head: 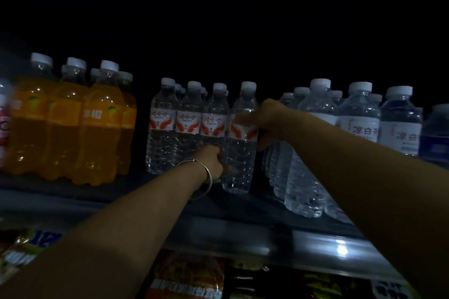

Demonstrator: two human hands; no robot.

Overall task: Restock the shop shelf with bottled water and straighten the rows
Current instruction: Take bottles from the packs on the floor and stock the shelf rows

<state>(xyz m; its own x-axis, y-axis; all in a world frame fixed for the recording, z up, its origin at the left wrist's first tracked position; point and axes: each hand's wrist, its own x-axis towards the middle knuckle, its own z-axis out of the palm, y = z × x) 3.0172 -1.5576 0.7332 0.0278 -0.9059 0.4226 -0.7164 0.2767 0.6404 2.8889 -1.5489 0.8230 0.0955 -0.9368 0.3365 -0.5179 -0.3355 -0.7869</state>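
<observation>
Both hands gripped the end water bottle (239, 148): left hand (213, 160) low, right hand (266, 124) at label; best slid flush beside its row (187, 128), label forward.

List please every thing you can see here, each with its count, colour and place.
orange drink bottles: at least six, orange with pale caps, shelf left
red-label water bottles: four in front, more behind, clear, shelf centre
white-label water bottles: three in front, more behind, clear, shelf right
dark blue pack: one, far right
shelf: one, grey edge
snack packets: several, mixed colours, below
bangle: one, silver, left wrist
left hand: low on the fourth red-label bottle
right hand: grips its label
</observation>
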